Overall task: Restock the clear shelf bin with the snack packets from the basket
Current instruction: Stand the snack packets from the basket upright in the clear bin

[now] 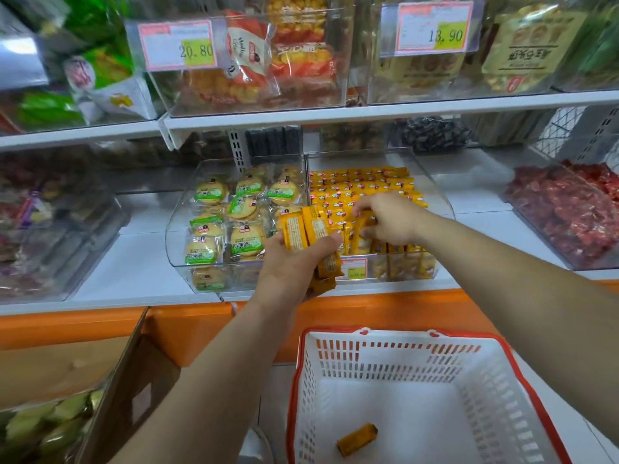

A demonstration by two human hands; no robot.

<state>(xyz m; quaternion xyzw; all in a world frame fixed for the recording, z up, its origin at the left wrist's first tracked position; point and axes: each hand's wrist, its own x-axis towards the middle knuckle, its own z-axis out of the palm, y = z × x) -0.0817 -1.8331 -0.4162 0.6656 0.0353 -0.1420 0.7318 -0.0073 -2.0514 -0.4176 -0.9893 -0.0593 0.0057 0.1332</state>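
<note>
My left hand grips a bunch of yellow snack packets just in front of the clear shelf bin. That bin holds rows of the same yellow packets. My right hand reaches into the bin, its fingers pinching a yellow packet among those at the front. Below stands a white basket with a red rim, and one yellow packet lies on its floor.
A clear bin of round green-labelled biscuits adjoins the yellow bin on the left. A bin of red sweets sits to the right. An open cardboard box stands at lower left. Upper shelf bins carry price tags.
</note>
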